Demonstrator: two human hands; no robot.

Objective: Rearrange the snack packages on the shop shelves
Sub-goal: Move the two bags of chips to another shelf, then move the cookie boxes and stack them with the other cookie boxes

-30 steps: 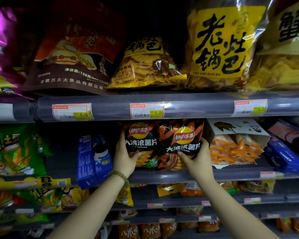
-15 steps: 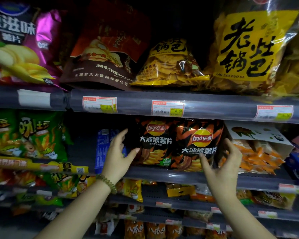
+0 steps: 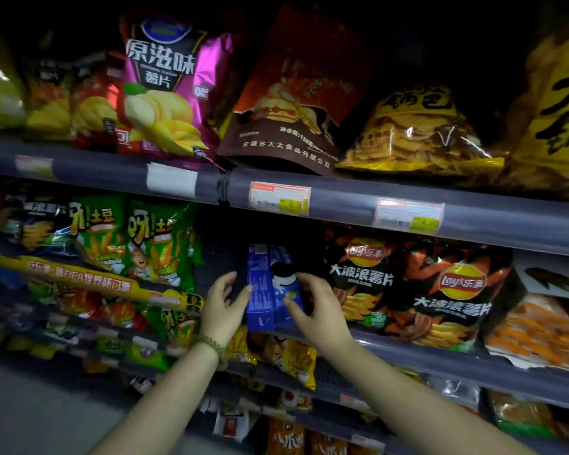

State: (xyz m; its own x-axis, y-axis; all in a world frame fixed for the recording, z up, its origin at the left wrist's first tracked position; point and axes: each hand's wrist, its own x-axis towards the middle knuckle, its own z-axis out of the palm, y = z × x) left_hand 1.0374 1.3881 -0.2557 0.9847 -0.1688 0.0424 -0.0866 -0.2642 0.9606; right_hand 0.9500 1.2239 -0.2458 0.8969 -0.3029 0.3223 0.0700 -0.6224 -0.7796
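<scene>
A blue biscuit box stands on end on the middle shelf, with a second blue pack leaning behind it. My left hand is at the box's left side, fingers spread, thumb touching its edge. My right hand reaches in from the right, fingers curled against the pack's front. Neither hand has closed around the box. Two black Lay's chip bags stand just right of my right hand.
Green fry-snack bags fill the shelf to the left, with a dark gap between them and the blue box. A purple chip bag, a brown bag and yellow crisp bags sit on the upper shelf. Lower shelves hold more packs.
Both hands let go of the two Lay's bags and moved left to the blue box. The view swung left and tilted.
</scene>
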